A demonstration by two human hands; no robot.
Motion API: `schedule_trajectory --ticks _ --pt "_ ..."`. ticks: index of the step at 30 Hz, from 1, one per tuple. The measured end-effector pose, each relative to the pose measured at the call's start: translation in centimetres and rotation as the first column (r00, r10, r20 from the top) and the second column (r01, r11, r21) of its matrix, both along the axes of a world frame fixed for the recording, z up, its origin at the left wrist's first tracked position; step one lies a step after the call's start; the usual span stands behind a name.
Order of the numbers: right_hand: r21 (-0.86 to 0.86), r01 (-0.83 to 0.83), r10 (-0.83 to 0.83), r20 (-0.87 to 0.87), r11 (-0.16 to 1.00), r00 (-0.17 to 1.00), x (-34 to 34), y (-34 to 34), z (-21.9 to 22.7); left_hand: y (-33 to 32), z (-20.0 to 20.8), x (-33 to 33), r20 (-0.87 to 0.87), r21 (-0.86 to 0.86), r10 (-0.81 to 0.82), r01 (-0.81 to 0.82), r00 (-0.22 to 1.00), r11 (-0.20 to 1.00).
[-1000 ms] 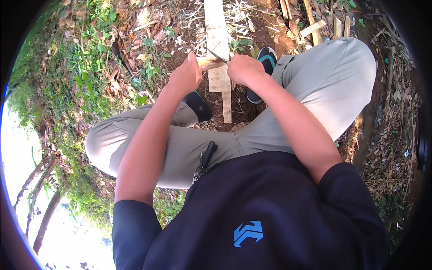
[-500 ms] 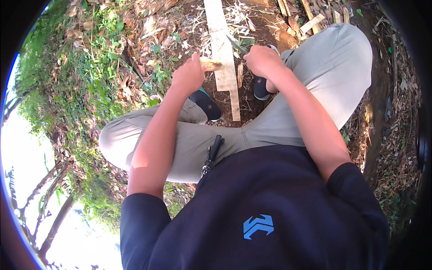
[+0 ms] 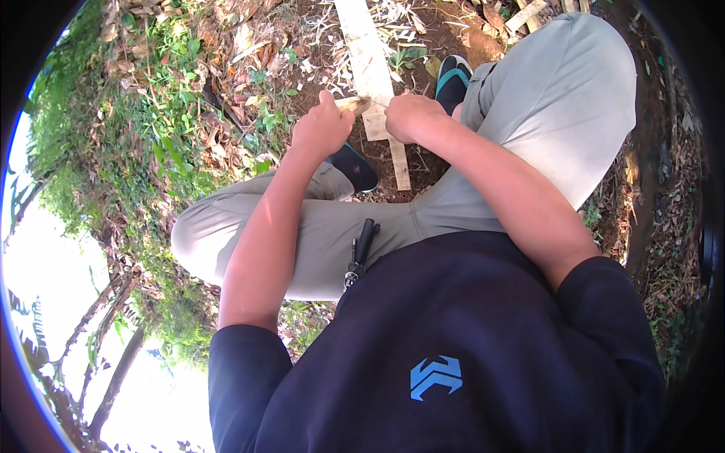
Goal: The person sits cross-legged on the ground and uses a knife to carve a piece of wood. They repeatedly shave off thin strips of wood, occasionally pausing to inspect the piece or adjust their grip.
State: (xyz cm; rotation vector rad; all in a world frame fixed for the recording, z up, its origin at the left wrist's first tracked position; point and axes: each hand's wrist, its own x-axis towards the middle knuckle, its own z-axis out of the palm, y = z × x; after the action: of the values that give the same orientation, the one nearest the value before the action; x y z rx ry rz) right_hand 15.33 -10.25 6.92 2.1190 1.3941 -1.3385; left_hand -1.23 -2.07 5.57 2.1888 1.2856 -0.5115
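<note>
My left hand (image 3: pixel 320 130) is closed round a short piece of wood (image 3: pixel 351 104), pale with a darker brown end that points right. In my right hand (image 3: pixel 415 118) is a knife; only a thin strip of its blade (image 3: pixel 379 104) shows, at the wood's dark end. Whether blade and wood touch, I cannot tell. Both hands are over a long pale wooden board (image 3: pixel 362 47) lying on the ground between my feet. The board narrows to a strip (image 3: pixel 399 167) at its near end. The knife's handle is hidden in my fist.
Pale shavings (image 3: pixel 404 26) lie scattered around the board's far part. Cut wood pieces (image 3: pixel 526 15) are at the upper right. My sandalled feet flank the board, and keys (image 3: pixel 355 266) hang at my waist. Leaf litter and green plants (image 3: pixel 170 155) cover the left side.
My right hand has moved left and slightly nearer, bringing the knife from the board's right side to the wood's end. The left hand still grips the wood. The view has shifted slightly.
</note>
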Motion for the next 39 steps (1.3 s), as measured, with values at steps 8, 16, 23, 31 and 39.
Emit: schedule_trajectory --ticks 8,16,23,31,39 --pt "0.012 -0.055 0.055 0.047 0.998 0.997 0.6 0.6 2.1 0.0 0.5 -0.9 -0.108 -0.297 0.124 -0.151 0.986 0.943" --pt "0.015 -0.176 0.177 -0.013 0.984 0.984 -0.1 -0.2 2.0 -1.1 -0.4 -0.7 -0.261 -0.349 0.056 -0.148 0.964 0.925" --pt "-0.007 -0.109 0.108 -0.039 0.994 0.993 -0.6 -0.5 2.4 -1.6 -1.3 0.2 -0.223 -0.170 0.004 -0.043 0.975 0.985" --pt "-0.136 -0.115 0.114 -0.014 0.984 0.993 -2.7 -0.3 1.4 -2.6 -1.3 0.0 -0.238 -0.210 0.019 -0.071 0.971 0.975" --pt "-0.118 -0.269 0.283 0.130 0.956 0.950 -4.5 -0.8 -0.5 -3.7 -1.4 -0.9 -0.178 -0.262 0.063 -0.109 0.982 0.959"
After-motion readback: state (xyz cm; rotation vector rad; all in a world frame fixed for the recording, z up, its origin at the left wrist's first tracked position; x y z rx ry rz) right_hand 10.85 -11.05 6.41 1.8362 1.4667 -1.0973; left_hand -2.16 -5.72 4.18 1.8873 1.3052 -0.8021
